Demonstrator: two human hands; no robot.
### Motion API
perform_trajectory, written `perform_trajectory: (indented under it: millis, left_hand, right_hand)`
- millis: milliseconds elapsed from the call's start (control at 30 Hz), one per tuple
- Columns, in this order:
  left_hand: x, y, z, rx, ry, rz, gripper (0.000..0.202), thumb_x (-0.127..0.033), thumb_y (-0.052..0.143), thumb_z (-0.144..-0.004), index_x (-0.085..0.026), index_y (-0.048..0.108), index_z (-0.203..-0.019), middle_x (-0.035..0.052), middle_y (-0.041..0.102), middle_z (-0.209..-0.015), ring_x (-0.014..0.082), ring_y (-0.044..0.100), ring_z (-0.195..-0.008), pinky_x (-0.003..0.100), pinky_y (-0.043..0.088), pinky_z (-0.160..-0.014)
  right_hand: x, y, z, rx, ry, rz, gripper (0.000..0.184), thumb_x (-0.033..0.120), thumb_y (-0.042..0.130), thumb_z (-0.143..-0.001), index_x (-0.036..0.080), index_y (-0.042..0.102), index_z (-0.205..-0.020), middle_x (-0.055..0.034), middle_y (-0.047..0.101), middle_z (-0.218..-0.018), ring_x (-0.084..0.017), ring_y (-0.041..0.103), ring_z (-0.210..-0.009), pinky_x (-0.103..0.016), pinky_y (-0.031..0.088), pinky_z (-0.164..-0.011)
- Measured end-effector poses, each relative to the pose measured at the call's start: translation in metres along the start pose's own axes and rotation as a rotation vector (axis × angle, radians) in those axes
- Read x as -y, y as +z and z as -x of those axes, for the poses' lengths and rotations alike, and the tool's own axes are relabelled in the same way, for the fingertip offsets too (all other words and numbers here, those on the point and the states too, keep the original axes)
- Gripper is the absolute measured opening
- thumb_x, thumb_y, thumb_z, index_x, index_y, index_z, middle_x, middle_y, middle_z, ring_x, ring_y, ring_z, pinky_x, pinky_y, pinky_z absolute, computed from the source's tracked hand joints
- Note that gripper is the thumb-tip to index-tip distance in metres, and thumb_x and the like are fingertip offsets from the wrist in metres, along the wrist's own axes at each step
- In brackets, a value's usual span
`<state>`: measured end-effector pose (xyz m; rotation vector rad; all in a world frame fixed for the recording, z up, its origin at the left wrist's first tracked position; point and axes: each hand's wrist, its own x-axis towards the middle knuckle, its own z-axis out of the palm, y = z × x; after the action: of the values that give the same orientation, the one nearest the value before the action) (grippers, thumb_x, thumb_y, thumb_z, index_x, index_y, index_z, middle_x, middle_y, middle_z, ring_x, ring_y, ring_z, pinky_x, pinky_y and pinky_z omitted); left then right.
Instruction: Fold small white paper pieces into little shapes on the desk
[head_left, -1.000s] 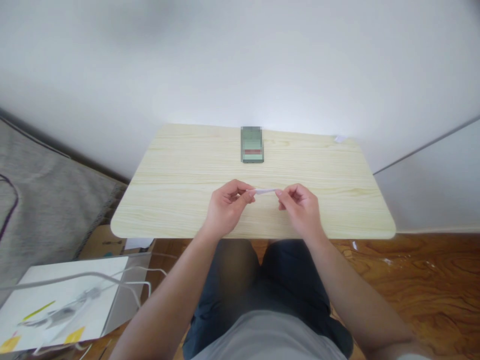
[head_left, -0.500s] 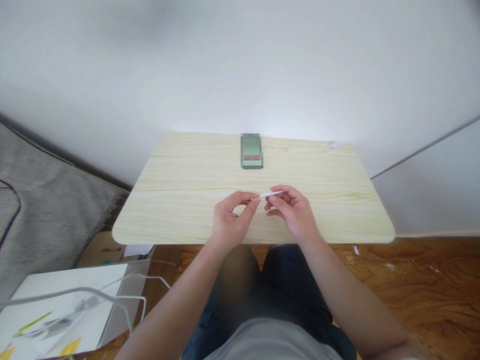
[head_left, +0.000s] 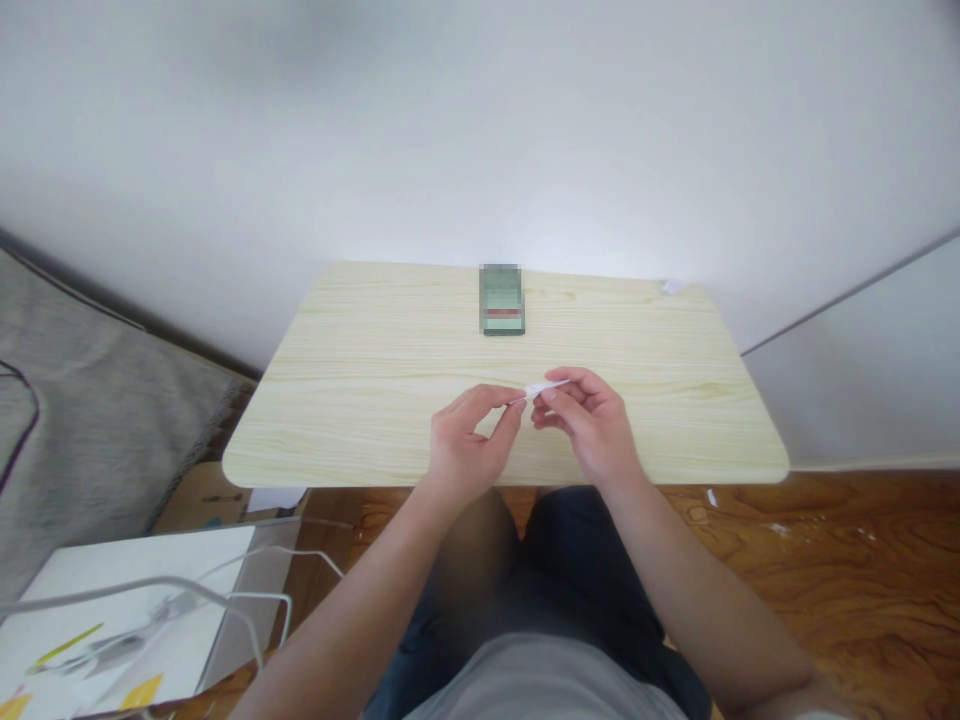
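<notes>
Over the near edge of a light wooden table (head_left: 360,370), my left hand (head_left: 469,445) and my right hand (head_left: 589,425) meet on a small white paper strip (head_left: 541,388). Both hands pinch it between thumb and fingertips, the left at its left end, the right over its middle and right end. The strip is narrow and looks folded; only a short piece shows between the fingers. The hands almost touch each other.
A blurred green phone (head_left: 502,299) lies at the table's far middle. A small white scrap (head_left: 671,287) sits at the far right corner. A white box with cables (head_left: 127,620) stands at the lower left, a grey fabric surface (head_left: 82,400) at the left, wooden floor at the right.
My hands have come closer together. The strip, stretched out between them a second ago, is now shorter and held up by my right fingers. The view shifted slightly.
</notes>
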<state>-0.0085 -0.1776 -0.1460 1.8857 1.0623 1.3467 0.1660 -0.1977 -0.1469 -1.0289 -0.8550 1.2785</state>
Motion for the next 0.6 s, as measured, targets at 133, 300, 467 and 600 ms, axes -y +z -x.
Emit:
perform_trajectory:
  millis: [133, 300, 467, 600]
  left_hand:
    - [-0.0010, 0.0004, 0.0008, -0.010, 0.004, -0.021, 0.012, -0.024, 0.072, -0.095, -0.022, 0.080, -0.103, 0.0066, 0.082, -0.100, 0.0216, 0.077, -0.094, 0.036, 0.059, -0.087]
    - [-0.0018, 0.0008, 0.0007, -0.027, 0.025, -0.017, 0.012, -0.022, 0.073, -0.094, -0.022, 0.080, -0.104, 0.0064, 0.082, -0.100, 0.0209, 0.077, -0.093, 0.035, 0.059, -0.086]
    - [-0.0035, 0.0021, 0.0021, -0.027, 0.101, -0.033, 0.013, -0.021, 0.073, -0.093, -0.024, 0.080, -0.103, 0.0068, 0.082, -0.100, 0.0226, 0.077, -0.095, 0.038, 0.061, -0.087]
    - [-0.0052, 0.0016, 0.0035, -0.005, 0.168, -0.015, 0.016, -0.017, 0.074, -0.092, -0.024, 0.080, -0.104, 0.0073, 0.082, -0.100, 0.0231, 0.077, -0.095, 0.038, 0.062, -0.086]
  right_hand:
    - [-0.0022, -0.0007, -0.0007, 0.001, -0.001, -0.021, 0.029, 0.035, 0.086, -0.084, 0.024, 0.073, -0.107, 0.0015, 0.078, -0.083, -0.014, 0.074, -0.072, -0.029, 0.061, -0.071]
    - [-0.0022, -0.0003, -0.0012, -0.003, 0.011, -0.009, 0.030, 0.035, 0.086, -0.083, 0.025, 0.072, -0.108, 0.0018, 0.078, -0.083, -0.015, 0.073, -0.071, -0.031, 0.061, -0.072]
    - [-0.0007, -0.0008, -0.0023, -0.023, 0.091, 0.002, 0.024, 0.027, 0.081, -0.080, 0.025, 0.071, -0.101, 0.0030, 0.074, -0.078, -0.015, 0.070, -0.069, -0.028, 0.060, -0.064]
    - [0.0005, -0.0015, -0.0011, -0.036, 0.092, 0.031, 0.016, 0.025, 0.077, -0.080, 0.024, 0.072, -0.095, 0.0018, 0.073, -0.079, -0.016, 0.069, -0.073, -0.027, 0.062, -0.060]
